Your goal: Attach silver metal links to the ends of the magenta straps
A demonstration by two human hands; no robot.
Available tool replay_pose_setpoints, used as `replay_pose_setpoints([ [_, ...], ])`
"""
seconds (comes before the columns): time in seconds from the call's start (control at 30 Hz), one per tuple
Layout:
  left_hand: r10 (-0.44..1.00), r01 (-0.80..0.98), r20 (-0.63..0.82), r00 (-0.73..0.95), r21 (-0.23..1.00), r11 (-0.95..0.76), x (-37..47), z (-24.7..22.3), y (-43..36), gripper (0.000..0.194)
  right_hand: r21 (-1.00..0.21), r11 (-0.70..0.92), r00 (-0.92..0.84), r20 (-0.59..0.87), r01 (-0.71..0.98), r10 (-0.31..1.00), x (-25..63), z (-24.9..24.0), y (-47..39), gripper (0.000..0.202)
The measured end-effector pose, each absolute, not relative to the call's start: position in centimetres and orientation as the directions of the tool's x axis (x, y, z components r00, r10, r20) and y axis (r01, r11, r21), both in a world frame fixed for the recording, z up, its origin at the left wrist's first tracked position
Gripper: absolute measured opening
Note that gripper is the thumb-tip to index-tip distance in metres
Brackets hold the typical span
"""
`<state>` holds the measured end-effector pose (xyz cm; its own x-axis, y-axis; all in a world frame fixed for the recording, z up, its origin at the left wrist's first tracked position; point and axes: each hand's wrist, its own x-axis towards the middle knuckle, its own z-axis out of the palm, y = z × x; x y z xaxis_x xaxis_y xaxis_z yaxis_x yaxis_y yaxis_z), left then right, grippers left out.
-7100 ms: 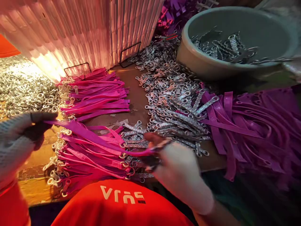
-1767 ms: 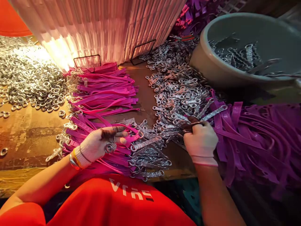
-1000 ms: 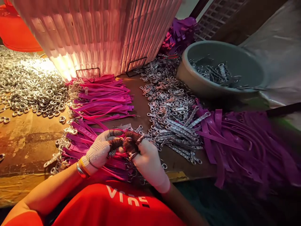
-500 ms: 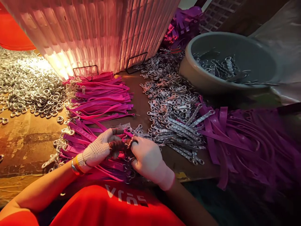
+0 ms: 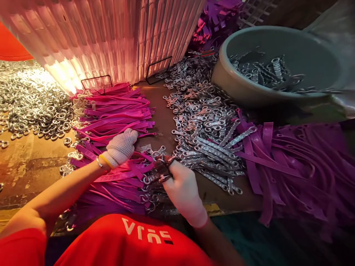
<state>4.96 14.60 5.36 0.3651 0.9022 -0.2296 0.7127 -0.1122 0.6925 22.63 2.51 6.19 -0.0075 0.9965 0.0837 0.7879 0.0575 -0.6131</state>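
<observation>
My left hand (image 5: 122, 146), in a dotted knit glove, is closed above the magenta straps (image 5: 119, 122). Its fingertips are hidden, so I cannot make out what it holds. My right hand (image 5: 183, 188), gloved with dark brown fingertips, is closed at the right ends of the nearer straps. A silver metal link strip (image 5: 158, 152) shows at its fingers, partly covered by them. Metal rings (image 5: 146, 180) hang at the ends of the straps just left of this hand.
Loose metal rings (image 5: 36, 99) are heaped at the left. A pile of metal link strips (image 5: 210, 140) lies right of centre, beside more purple straps (image 5: 299, 162). A grey basin (image 5: 244, 87) holds metal strips. A ribbed translucent panel (image 5: 111, 37) stands behind.
My left hand has parted from the right and moved up and slightly left over the straps. My right hand has shifted slightly right and down.
</observation>
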Motion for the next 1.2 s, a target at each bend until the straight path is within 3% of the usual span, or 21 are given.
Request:
replay_pose_setpoints([
  [0.07, 0.915, 0.858, -0.229, 0.331, 0.476, -0.191, 5.0, 4.2, 16.2, 0.033, -0.637, 0.06, -0.001, 0.092, 0.768, 0.996, 23.0, 6.1, 2.6, 0.023],
  [0.13, 0.917, 0.882, -0.244, 0.317, 0.432, -0.19, 4.9, 3.3, 17.0, 0.037, -0.642, 0.078, -0.034, 0.081, 0.763, 0.996, 23.0, 5.9, 2.5, 0.025],
  [0.33, 0.921, 0.828, -0.127, 0.369, 0.496, -0.263, 3.7, 4.1, 16.1, 0.031, -0.508, 0.095, -0.088, 0.039, 0.856, 0.995, 22.7, 5.7, 3.1, 0.031],
  [0.4, 0.912, 0.771, -0.11, 0.396, 0.579, -0.265, 2.9, 5.2, 15.0, 0.023, -0.474, 0.109, -0.105, 0.037, 0.874, 0.994, 22.4, 6.0, 3.6, 0.031],
  [0.47, 0.884, 0.664, -0.211, 0.417, 0.735, -0.138, 2.3, 6.4, 13.5, 0.021, -0.452, 0.164, -0.155, 0.055, 0.877, 0.986, 21.8, 6.5, 4.2, 0.031],
  [0.53, 0.821, 0.512, -0.362, 0.442, 0.853, 0.101, 1.9, 7.5, 11.9, 0.032, -0.401, 0.214, -0.215, 0.043, 0.891, 0.976, 21.0, 7.1, 4.7, 0.026],
  [0.6, 0.766, 0.405, -0.456, 0.453, 0.871, 0.279, 1.9, 8.3, 10.7, 0.036, -0.321, 0.233, -0.248, -0.007, 0.918, 0.969, 20.2, 7.5, 5.0, 0.02],
  [0.67, 0.743, 0.378, -0.491, 0.455, 0.862, 0.339, 2.0, 8.8, 10.0, 0.037, -0.251, 0.243, -0.262, -0.043, 0.937, 0.964, 19.6, 7.9, 5.0, 0.017],
  [0.73, 0.743, 0.399, -0.474, 0.473, 0.867, 0.299, 2.2, 8.8, 9.7, 0.035, -0.203, 0.257, -0.273, -0.056, 0.945, 0.96, 19.2, 8.0, 4.8, 0.016],
  [0.87, 0.787, 0.52, -0.269, 0.555, 0.851, -0.075, 2.1, 7.2, 9.5, 0.013, -0.155, 0.298, -0.312, -0.071, 0.942, 0.948, 19.2, 7.8, 4.5, 0.017],
  [0.93, 0.791, 0.533, -0.204, 0.577, 0.827, -0.176, 1.9, 6.1, 9.5, 0.009, -0.133, 0.273, -0.287, -0.101, 0.953, 0.953, 19.3, 7.7, 4.5, 0.019],
  [1.1, 0.749, 0.41, -0.336, 0.57, 0.907, 0.095, 1.1, 4.9, 9.4, 0.018, -0.133, 0.219, -0.247, -0.258, 0.967, 0.934, 19.3, 8.4, 5.0, 0.022],
  [1.2, 0.766, 0.386, -0.355, 0.536, 0.91, 0.152, 1.0, 4.8, 9.3, 0.025, -0.103, 0.182, -0.207, -0.352, 0.978, 0.913, 18.9, 8.7, 5.4, 0.022],
])
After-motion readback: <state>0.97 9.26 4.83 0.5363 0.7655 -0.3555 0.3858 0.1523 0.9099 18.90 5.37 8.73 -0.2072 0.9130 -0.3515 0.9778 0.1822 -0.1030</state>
